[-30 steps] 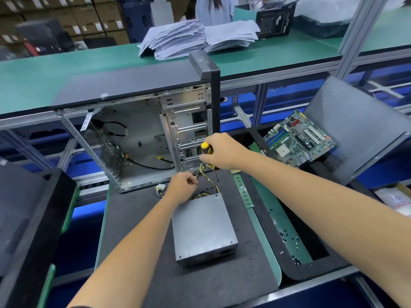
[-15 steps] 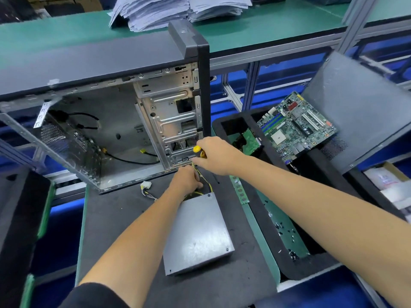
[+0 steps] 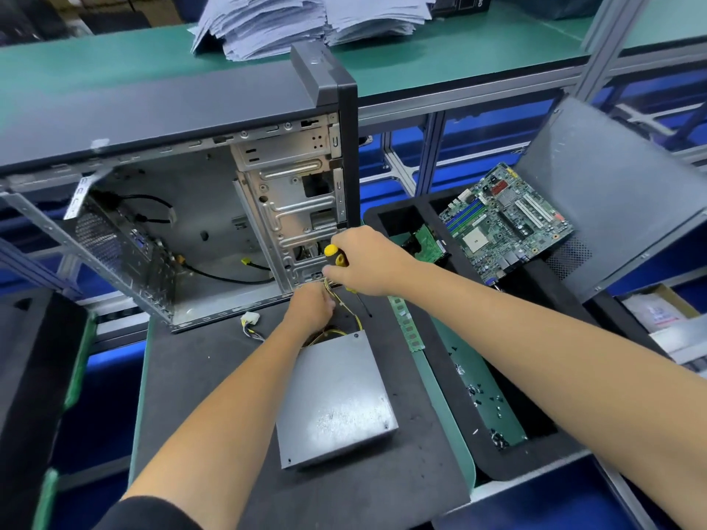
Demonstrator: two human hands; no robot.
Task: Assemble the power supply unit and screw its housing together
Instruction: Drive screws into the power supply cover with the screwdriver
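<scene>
Dark foam matting (image 3: 214, 380) is covering the near bench, carrying one grey power supply unit (image 3: 333, 399) lying flat near centre, with one open computer case (image 3: 199, 208) standing just beyond it. Both forearms are reaching away from the viewer: the left hand (image 3: 311, 307) is curling round the yellow wires (image 3: 350, 311) at the unit's far edge, while the right hand (image 3: 367, 262) is gripping one yellow-handled screwdriver (image 3: 336, 256) just beside it. One motherboard (image 3: 505, 219) is leaning at far right, and two paper stacks (image 3: 306, 21) are sitting on the far green bench.
</scene>
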